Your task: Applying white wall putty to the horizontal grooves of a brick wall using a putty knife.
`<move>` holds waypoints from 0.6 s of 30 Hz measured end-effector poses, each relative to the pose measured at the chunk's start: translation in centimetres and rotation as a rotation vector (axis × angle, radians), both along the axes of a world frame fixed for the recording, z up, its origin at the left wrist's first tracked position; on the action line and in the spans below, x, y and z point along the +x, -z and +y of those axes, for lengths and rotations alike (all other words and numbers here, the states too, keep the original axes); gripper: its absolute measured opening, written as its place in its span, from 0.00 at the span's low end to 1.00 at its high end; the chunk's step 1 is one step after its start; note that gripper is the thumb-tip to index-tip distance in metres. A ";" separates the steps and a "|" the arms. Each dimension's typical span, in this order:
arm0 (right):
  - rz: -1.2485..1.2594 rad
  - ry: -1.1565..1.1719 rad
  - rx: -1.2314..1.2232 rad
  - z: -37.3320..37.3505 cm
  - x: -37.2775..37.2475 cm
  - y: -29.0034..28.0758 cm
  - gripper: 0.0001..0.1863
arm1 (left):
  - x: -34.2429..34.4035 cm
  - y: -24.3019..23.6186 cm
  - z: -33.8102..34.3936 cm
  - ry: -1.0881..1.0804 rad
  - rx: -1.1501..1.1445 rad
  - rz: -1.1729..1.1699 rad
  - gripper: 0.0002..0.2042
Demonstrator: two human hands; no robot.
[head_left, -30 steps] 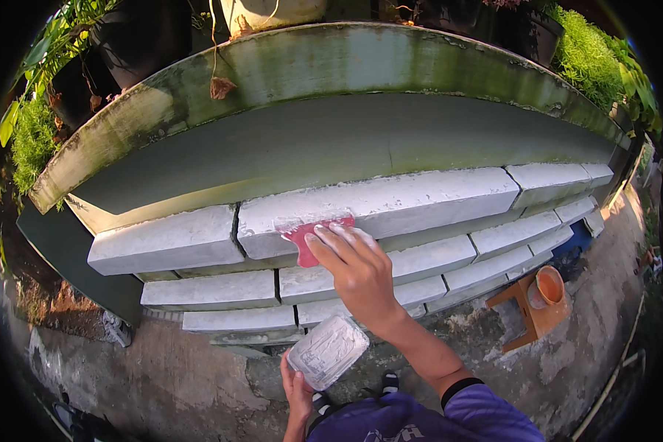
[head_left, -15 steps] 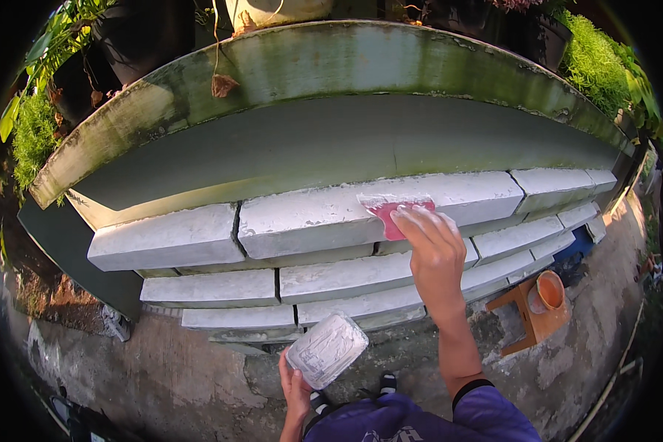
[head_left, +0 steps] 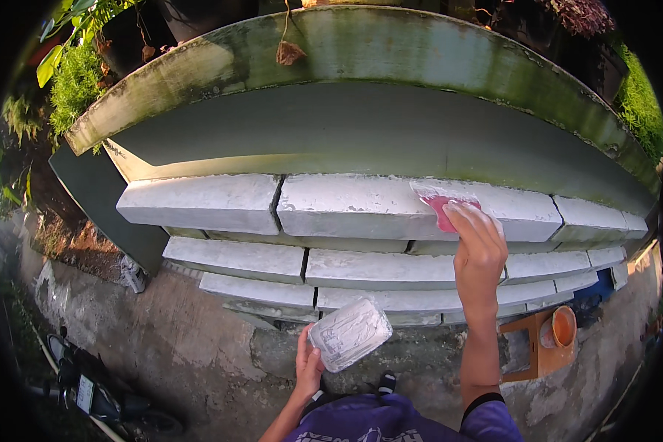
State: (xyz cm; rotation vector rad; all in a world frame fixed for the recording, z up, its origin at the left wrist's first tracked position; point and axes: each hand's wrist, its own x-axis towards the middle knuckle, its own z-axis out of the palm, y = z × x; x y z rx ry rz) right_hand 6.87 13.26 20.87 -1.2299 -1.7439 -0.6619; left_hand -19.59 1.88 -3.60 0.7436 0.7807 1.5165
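Right hand [head_left: 479, 247] has slid the flat pink scraper [head_left: 449, 208] rightward to two o'clock on the top white-coated block [head_left: 353, 206] — fingers pressed flat; left hand [head_left: 307, 368] grips the clear plastic tub [head_left: 348, 333].

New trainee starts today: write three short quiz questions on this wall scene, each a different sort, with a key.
1. True or false: the right hand presses a red scraper on the top row of white blocks.
2. What does the left hand hold? A) brush B) clear plastic tub C) hammer
3. Fill in: the orange bucket sits on a wooden ____.

Key: 1 true; 2 B; 3 stool.
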 end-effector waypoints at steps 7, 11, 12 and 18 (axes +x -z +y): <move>-0.009 -0.228 -0.101 -3.0 -3.0 2.3 0.17 | -0.3 -0.8 0.1 0.032 -0.023 0.140 0.30; 0.317 -0.477 -0.299 -5.5 -2.6 3.2 0.15 | 0.5 -2.9 1.9 0.005 0.056 0.128 0.31; 0.487 -0.520 -0.389 -5.9 -2.6 4.0 0.15 | 0.7 -3.1 2.2 -0.011 0.106 0.132 0.31; 0.477 -0.629 -0.598 -5.4 -0.5 7.8 0.11 | 2.8 -5.4 3.0 -0.017 0.249 0.181 0.33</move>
